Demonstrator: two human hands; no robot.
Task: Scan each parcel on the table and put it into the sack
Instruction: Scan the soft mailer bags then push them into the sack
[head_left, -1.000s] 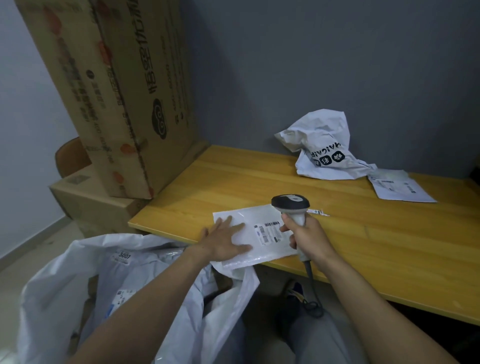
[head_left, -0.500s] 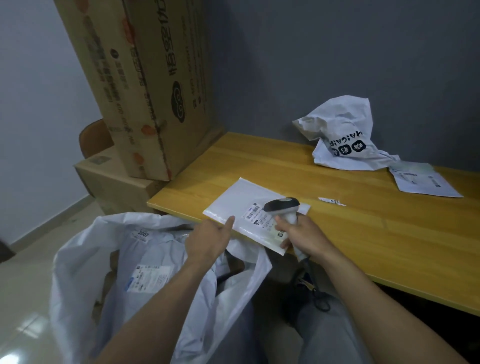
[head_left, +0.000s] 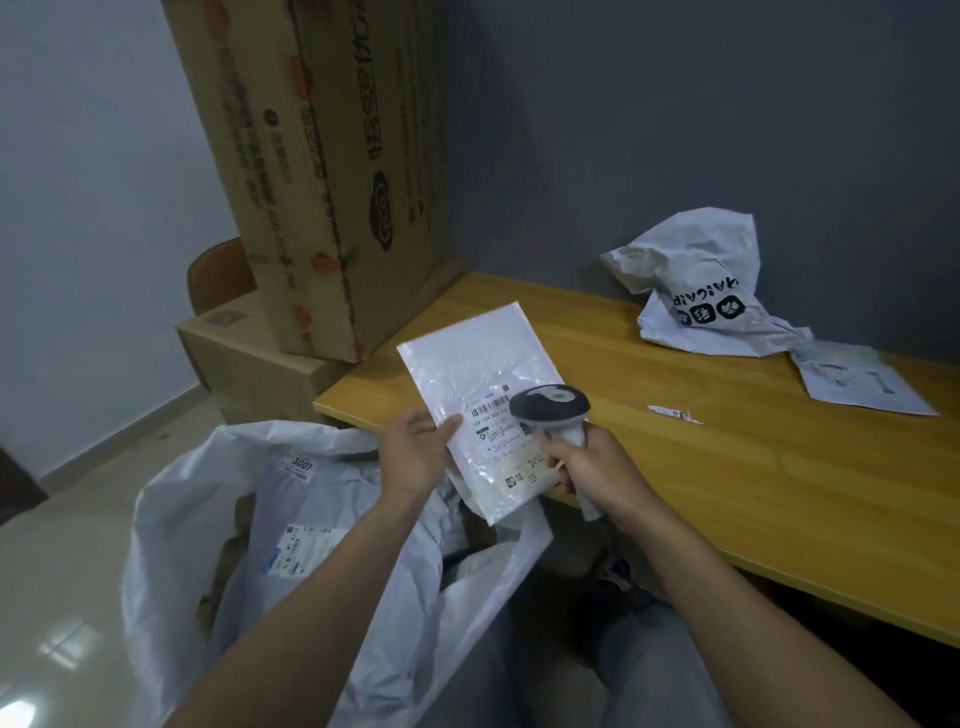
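My left hand (head_left: 415, 457) grips the left edge of a flat white parcel (head_left: 472, 374), which is lifted and tilted over the table's front corner, its label facing me. My right hand (head_left: 592, 467) is wrapped round the handle of a grey barcode scanner (head_left: 550, 408), whose head sits just over the parcel's label. Below, to the left of the table, the white sack (head_left: 171, 519) stands open with labelled parcels (head_left: 306, 540) inside. Farther back on the wooden table (head_left: 779, 483) lie a crumpled white printed bag parcel (head_left: 696, 296) and a flat white parcel (head_left: 862, 382).
Large cardboard boxes (head_left: 322, 171) stand stacked at the table's left end against the grey wall, with a brown chair back (head_left: 218, 273) behind them. A small paper scrap (head_left: 672, 414) lies mid-table. My legs are under the table's front edge.
The white parcel came off the table: my left hand slid from lying flat on it to gripping its edge and raised it, turning it upright. The scanner stayed at the label.
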